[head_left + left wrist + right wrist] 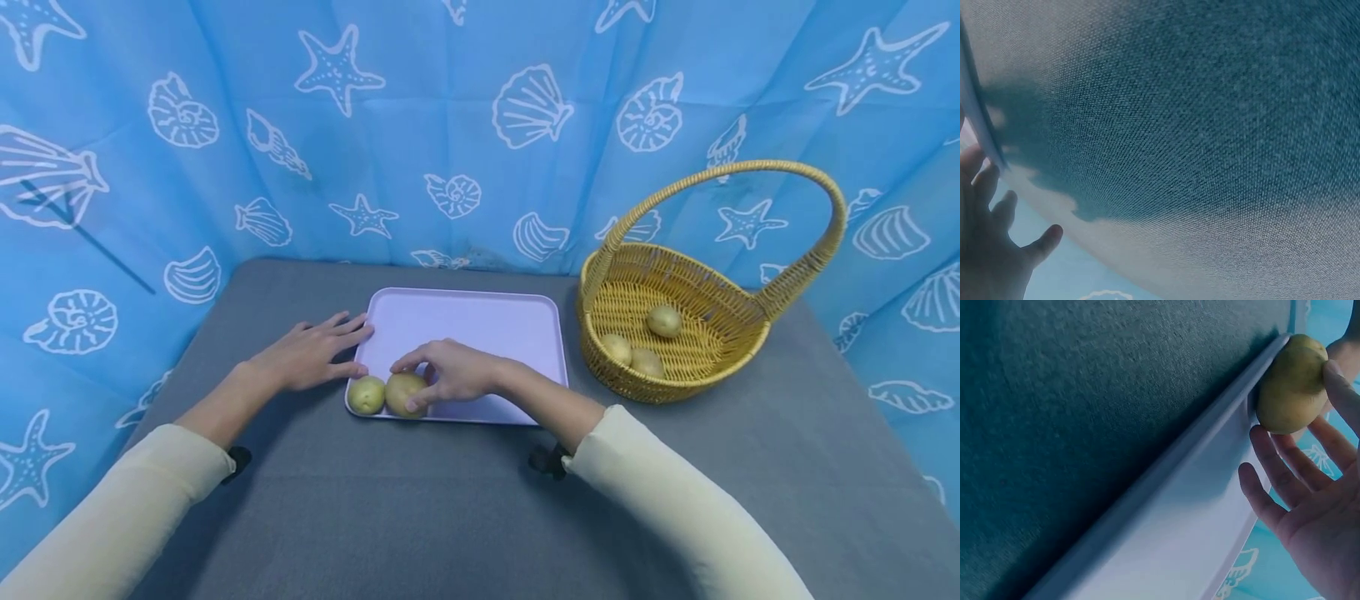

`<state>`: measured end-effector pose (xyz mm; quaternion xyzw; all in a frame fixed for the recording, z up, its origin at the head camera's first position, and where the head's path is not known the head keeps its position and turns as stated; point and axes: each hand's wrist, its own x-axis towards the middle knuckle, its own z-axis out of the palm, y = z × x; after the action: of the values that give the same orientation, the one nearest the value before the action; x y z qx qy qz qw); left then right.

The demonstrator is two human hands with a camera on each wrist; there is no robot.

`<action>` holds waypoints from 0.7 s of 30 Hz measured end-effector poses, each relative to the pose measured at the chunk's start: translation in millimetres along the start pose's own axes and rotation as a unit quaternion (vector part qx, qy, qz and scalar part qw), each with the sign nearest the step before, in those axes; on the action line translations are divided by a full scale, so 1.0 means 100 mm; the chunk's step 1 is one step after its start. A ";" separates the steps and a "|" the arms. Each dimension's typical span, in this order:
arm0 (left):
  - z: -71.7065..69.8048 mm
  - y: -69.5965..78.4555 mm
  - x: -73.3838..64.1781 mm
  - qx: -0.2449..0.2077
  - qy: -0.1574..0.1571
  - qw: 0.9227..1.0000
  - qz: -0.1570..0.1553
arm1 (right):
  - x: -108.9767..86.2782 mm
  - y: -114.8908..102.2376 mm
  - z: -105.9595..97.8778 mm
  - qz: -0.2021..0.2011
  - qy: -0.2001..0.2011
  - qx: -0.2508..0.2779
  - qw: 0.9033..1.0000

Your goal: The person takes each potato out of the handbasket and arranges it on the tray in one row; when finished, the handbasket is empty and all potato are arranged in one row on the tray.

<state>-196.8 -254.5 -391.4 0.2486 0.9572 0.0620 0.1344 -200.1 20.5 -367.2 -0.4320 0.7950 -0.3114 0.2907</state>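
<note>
A pale lilac tray (480,321) lies on the cloth-covered table. Two potatoes sit side by side in its near left corner: a smaller potato (367,395) at the far left and a larger potato (403,393) just right of it. My right hand (459,372) holds the larger potato from above, thumb on the near side and fingers beyond. In the right wrist view this potato (1291,394) hides most of the smaller one. My left hand (318,354) rests at the tray's left edge with fingers spread, its thumb close to the smaller potato.
A yellow wicker basket (678,387) with a tall arched handle stands right of the tray, holding three potatoes (664,321). Grey cloth (390,517) covers the table. A blue curtain (420,150) printed with shells and starfish hangs behind and at both sides.
</note>
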 end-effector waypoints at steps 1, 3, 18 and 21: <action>0.00 0.00 0.00 0.000 0.000 1.000 0.000 | 0.00 0.00 0.01 0.000 0.003 -0.001 1.000; -0.01 0.01 0.00 0.001 0.000 1.000 0.001 | 0.00 0.01 0.02 0.000 0.007 -0.003 1.000; -0.03 0.03 0.00 -0.002 -0.008 1.000 -0.002 | -0.55 0.04 -0.39 0.013 0.040 -0.008 0.999; -0.03 0.04 0.00 0.000 -0.007 1.000 0.000 | -0.82 0.04 -0.58 0.027 0.048 -0.025 0.998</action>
<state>-195.6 -251.6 -387.7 0.2495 0.9562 0.0601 0.1406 -207.5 107.6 -317.3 -0.4023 0.8268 -0.3038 0.2497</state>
